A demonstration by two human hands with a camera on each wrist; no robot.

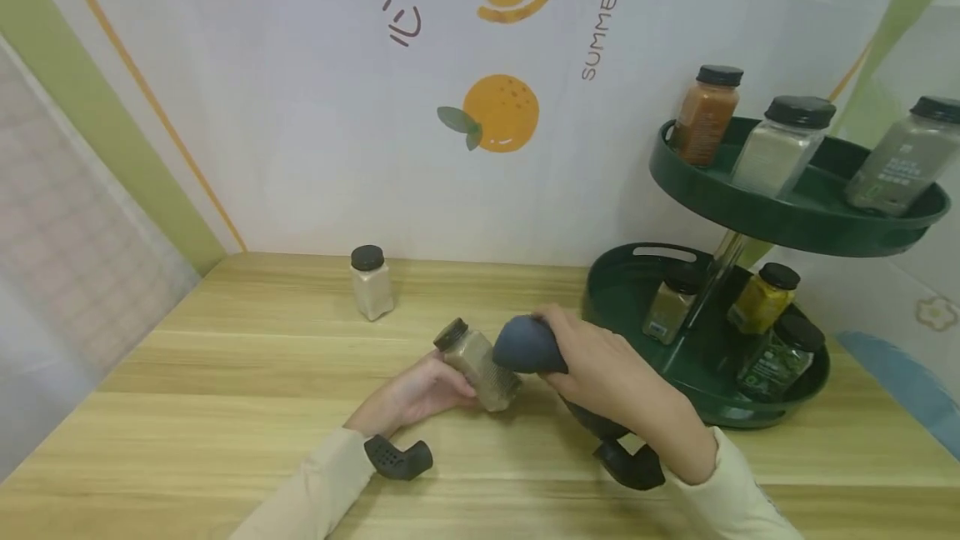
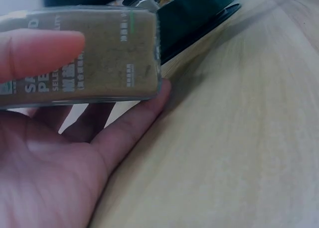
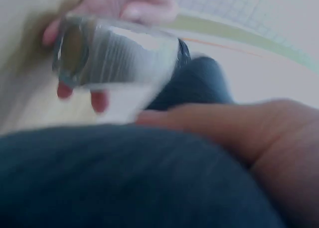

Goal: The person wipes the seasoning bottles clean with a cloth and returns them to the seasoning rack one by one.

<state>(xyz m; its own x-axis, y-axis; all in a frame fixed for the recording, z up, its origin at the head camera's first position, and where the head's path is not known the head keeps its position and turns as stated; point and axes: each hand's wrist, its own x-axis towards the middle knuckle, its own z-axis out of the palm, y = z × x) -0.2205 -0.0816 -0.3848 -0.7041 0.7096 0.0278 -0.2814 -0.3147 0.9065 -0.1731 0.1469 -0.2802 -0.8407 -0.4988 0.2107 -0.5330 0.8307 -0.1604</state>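
Note:
My left hand grips a clear spice jar with a black lid and grey-brown powder inside, holding it tilted over the table. The left wrist view shows white print on the jar, with the thumb across its near face and fingers beneath. My right hand holds a bunched dark blue cloth, whose rounded end overlaps the jar's side in the head view. In the right wrist view the cloth fills the foreground, and another part of it lies near the jar's lid end.
A small black-lidded jar of pale powder stands at the table's back left. To the right is a green two-tier rack, with several spice jars on both tiers. A printed curtain hangs behind the wooden table.

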